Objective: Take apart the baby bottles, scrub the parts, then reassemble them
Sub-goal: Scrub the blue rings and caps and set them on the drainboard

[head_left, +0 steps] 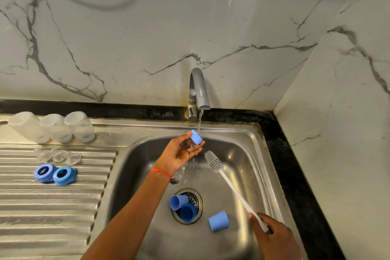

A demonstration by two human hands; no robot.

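No text, label, brand, number or sign can be read anywhere in this view. The clear bottle bodies (54, 127) on the drainboard may carry faint markings, but they are too blurred to make out.

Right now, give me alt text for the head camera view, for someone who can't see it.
A left hand holds a blue bottle ring under the running tap while the right hand holds a bottle brush over the steel sink. Three blue caps lie in the basin; three clear bottles, nipples and two blue rings stand on the drainboard.
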